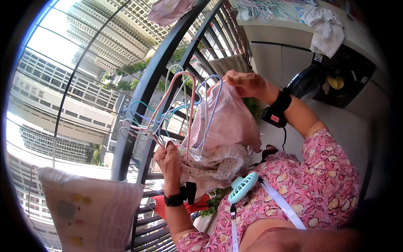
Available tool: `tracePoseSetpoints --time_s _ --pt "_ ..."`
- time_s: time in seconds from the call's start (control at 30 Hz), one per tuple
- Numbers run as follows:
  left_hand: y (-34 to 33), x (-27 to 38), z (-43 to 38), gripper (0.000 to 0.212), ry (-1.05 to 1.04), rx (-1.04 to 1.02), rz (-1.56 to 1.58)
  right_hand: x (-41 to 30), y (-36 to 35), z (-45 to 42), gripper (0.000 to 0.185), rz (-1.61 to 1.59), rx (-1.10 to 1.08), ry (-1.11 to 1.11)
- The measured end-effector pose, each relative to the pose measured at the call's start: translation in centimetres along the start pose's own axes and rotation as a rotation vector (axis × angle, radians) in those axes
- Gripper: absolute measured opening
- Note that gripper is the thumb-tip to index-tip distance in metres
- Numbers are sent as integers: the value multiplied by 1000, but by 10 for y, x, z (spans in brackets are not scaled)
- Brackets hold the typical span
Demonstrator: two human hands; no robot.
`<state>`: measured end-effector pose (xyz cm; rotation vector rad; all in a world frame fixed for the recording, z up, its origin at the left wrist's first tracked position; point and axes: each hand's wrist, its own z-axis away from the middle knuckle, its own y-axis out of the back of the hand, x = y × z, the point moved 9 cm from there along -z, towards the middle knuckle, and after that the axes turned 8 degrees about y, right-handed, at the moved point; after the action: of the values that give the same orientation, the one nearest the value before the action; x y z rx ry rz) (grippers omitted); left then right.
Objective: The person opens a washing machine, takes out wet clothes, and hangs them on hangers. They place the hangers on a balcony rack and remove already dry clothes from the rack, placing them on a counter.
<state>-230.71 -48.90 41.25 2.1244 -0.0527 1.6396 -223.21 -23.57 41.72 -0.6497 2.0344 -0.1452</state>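
Note:
My left hand (pixel 170 159) is closed around the lower side of a bunch of coated wire hangers (pixel 192 107) in pink, blue, teal and pale green. A white garment with coloured dots (pixel 226 167) hangs right beside its fingers, bunched over the hangers. Higher up, my right hand (pixel 247 82) pinches the upper edge of a pale pink garment (pixel 228 115) with a gathered elastic band. The pink cloth spreads just behind the hanger loops, and its far edge is partly hidden by them. The hanger hooks point left, towards the railing.
A dark metal railing (pixel 160 66) and wire mesh run along the left. A printed towel (pixel 91 208) hangs at lower left. More hangers (pixel 267 9) and white cloth (pixel 326 30) lie on the counter (pixel 292 31), above an open front-loading washing machine (pixel 349 77). A turquoise fan (pixel 243 188) hangs at my chest.

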Motion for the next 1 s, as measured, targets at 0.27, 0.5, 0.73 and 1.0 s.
tracePoseSetpoints --time_s 0.27,0.5,0.73,1.0 --pt "-49 0 -5 34 62 -52 23 37 -10 15 48 -141 3 -370" --pt "-137 11 -42 31 107 -179 -18 11 61 62 25 373 -314 -15" --pt "-238 21 -94 29 157 -251 -19 -23 153 92 21 -443 80 -431" --pt "-306 -5 -131 11 221 -333 -19 -79 266 114 21 104 502 -85"
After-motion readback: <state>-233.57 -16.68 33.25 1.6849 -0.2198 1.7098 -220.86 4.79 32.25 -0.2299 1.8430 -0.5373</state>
